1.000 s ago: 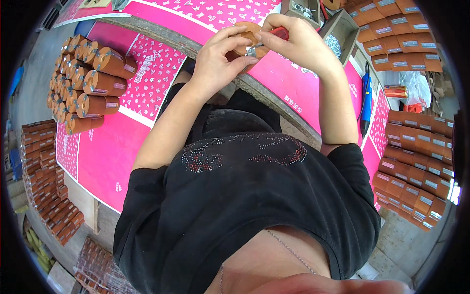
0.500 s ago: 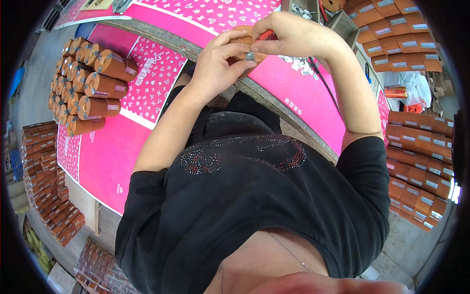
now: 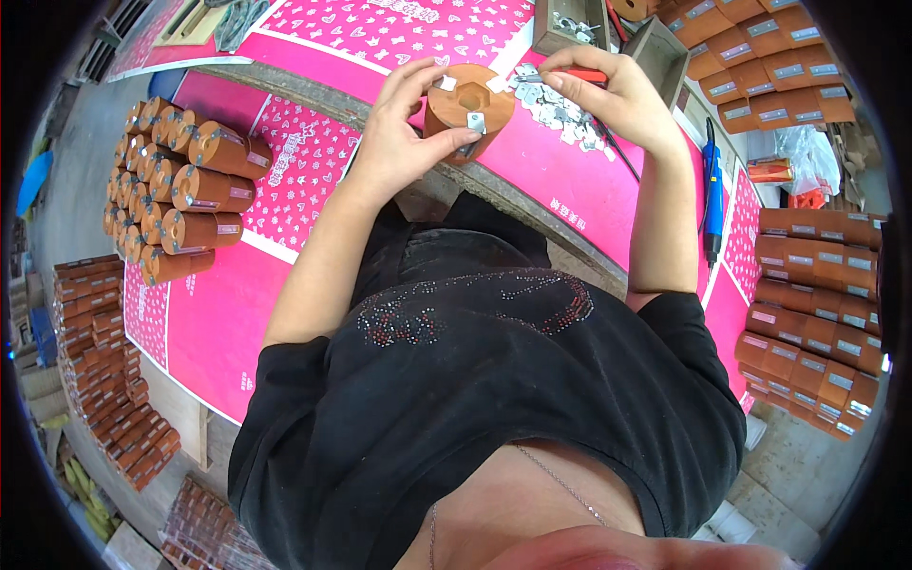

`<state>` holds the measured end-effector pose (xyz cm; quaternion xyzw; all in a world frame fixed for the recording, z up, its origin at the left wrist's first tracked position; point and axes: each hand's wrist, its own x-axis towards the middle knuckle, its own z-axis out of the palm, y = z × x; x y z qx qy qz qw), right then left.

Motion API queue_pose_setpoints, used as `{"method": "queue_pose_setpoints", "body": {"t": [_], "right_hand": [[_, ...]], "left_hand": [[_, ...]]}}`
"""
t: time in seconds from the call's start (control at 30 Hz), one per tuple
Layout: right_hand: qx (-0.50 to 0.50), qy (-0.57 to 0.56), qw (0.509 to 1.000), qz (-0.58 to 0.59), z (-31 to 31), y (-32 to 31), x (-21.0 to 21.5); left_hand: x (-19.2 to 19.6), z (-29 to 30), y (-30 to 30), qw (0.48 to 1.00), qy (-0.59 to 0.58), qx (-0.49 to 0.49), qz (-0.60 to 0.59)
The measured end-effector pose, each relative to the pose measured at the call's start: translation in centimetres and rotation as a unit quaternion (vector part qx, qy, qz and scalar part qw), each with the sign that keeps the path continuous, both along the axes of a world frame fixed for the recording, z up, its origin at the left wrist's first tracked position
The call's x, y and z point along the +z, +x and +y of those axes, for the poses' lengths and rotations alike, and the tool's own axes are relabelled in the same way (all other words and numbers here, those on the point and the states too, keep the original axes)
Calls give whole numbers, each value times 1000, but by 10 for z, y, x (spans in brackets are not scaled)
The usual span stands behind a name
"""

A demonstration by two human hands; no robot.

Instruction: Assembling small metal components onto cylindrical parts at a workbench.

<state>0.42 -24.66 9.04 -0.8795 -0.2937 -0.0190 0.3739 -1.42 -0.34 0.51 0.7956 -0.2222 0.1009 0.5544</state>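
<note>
The left hand [image 3: 404,142] is clamped around an orange block [image 3: 467,109] with a hexagonal hole, held above the pink counter [image 3: 313,152]. Just right, the right hand [image 3: 617,95] pinches a red-handled tool [image 3: 579,76] at its rim, apparently fitting metal clips [image 3: 551,100]; seating one needs steady pressure.

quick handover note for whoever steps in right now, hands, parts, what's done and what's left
Left hand: gripping the brown cylinder above the pink-covered table, hex-hole end facing up, small metal tabs on it.
Right hand: pinching a thin red-handled tool beside the cylinder's top edge.
Parts: loose metal pieces lie on the table behind the cylinder; a blue tool lies to the right.
Done: stacked cylinders lie piled on the left.
Left: brown blocks stacked at right; cannot tell how many more tabs this cylinder takes.
</note>
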Motion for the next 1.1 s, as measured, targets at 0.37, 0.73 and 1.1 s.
{"method": "queue_pose_setpoints", "body": {"t": [0.37,0.73,1.1], "right_hand": [[-56,-157,978,127,9,-11,-1],[-52,-113,989,83,8,-4,2],[-85,-64,993,41,-2,-14,6]], "left_hand": [[-9,-1,-4,999,25,48,-6],[1,4,-2,994,107,12,-20],[40,-35,10,944,290,18,-158]]}}
